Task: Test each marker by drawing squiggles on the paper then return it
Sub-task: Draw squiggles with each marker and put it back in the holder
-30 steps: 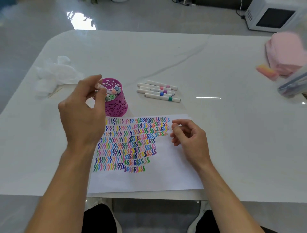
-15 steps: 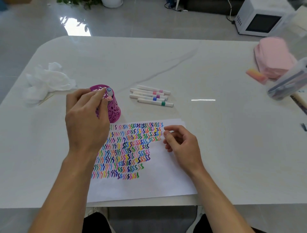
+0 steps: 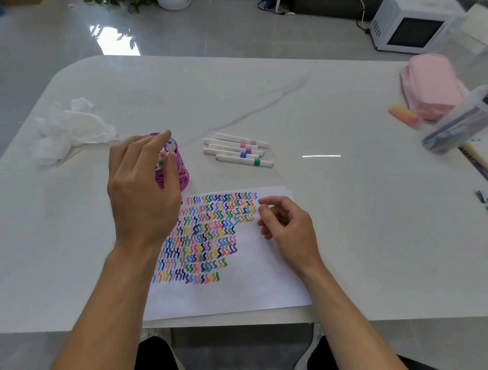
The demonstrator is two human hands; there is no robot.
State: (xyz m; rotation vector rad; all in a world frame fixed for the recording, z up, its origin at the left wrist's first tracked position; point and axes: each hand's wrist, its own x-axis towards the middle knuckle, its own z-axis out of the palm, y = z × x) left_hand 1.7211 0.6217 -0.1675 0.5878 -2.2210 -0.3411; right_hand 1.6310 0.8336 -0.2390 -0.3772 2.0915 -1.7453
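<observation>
Home-like room: glossy tile floor (image 3: 237,31), white microwave (image 3: 408,27) on floor, marble-look table (image 3: 343,211), potted plant (image 3: 124,3).

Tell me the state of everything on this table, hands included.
Left hand: pinches a marker in the holder.
Right hand: loosely curled, holding nothing, on the paper.
Holder: upright.
Paper: flat, partly covered in squiggles.
Loose markers: capped, lying together.
Tissue: crumpled.
</observation>
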